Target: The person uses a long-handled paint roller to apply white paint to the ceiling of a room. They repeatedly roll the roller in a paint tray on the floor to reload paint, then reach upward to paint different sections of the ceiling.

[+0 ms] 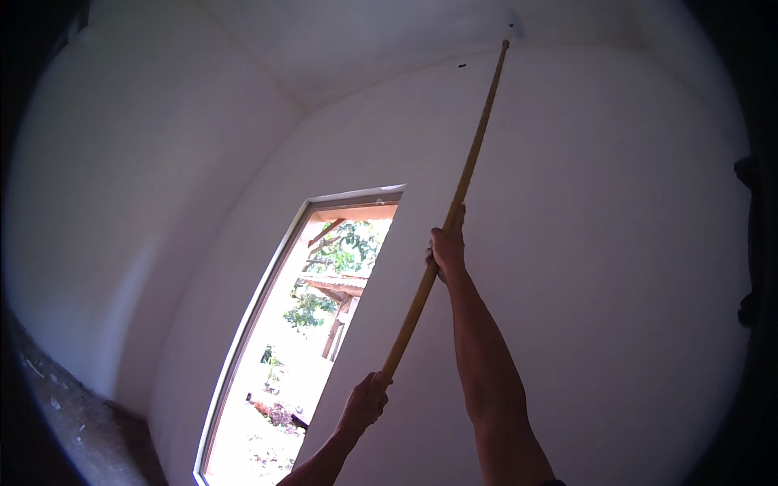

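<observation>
Both of my hands grip a long yellowish-brown pole point(417, 300) that slants up and to the right. Its lower end is in my left hand point(366, 400), whose fingers are wrapped round it. Higher up the shaft, my right hand point(448, 247) is closed round the pole with the arm stretched upward. The far tip reaches up where the white wall point(600, 243) meets the ceiling point(389, 40); I cannot tell whether it touches. Close to the tip are a small dark mark point(510, 26) on a greyish smudge and a short dark mark point(462, 66).
Left of the pole, a tall framed opening point(301, 212) in the wall gives onto bright daylight, leaves and a roofed structure. Another pale wall point(97, 202) rises at the far left. Below it lies a dark, littered floor point(73, 421). Dark shapes point(750, 235) show at the right rim.
</observation>
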The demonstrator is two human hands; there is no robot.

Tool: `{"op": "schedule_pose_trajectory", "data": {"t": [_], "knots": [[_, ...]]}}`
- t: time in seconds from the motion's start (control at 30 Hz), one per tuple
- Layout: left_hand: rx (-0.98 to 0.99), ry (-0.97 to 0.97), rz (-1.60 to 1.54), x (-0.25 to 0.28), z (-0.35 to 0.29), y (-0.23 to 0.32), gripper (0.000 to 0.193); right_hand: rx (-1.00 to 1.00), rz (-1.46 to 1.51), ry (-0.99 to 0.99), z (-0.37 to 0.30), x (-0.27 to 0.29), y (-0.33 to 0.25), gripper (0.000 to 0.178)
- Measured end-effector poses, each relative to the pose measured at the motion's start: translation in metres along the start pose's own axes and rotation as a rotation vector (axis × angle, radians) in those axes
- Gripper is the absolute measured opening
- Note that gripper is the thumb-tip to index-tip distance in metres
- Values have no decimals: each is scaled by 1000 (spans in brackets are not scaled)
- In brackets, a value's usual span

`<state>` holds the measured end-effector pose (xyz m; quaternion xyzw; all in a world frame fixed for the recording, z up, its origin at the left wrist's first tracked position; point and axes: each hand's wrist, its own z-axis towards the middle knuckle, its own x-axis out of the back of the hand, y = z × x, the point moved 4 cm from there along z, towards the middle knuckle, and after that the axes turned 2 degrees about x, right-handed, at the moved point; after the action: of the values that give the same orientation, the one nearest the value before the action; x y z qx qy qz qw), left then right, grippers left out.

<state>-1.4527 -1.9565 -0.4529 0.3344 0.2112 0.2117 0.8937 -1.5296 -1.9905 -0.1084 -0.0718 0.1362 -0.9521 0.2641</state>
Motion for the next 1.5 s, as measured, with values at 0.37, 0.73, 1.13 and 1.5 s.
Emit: {"op": "schedule_pose_trajectory", "data": {"t": [0.37, 0.73, 1.13, 1.5], "knots": [[18, 123, 6, -1, 14, -2, 54, -25, 135, -117, 37, -29, 47, 94], [36, 171, -78, 24, 32, 6, 53, 25, 219, -177, 70, -90, 74, 95], [9, 219, -132, 13, 39, -7, 53, -7, 177, -249, 79, -117, 92, 90], [39, 255, -164, 1, 40, 16, 53, 44, 65, -269, 91, -143, 80, 83]]}}
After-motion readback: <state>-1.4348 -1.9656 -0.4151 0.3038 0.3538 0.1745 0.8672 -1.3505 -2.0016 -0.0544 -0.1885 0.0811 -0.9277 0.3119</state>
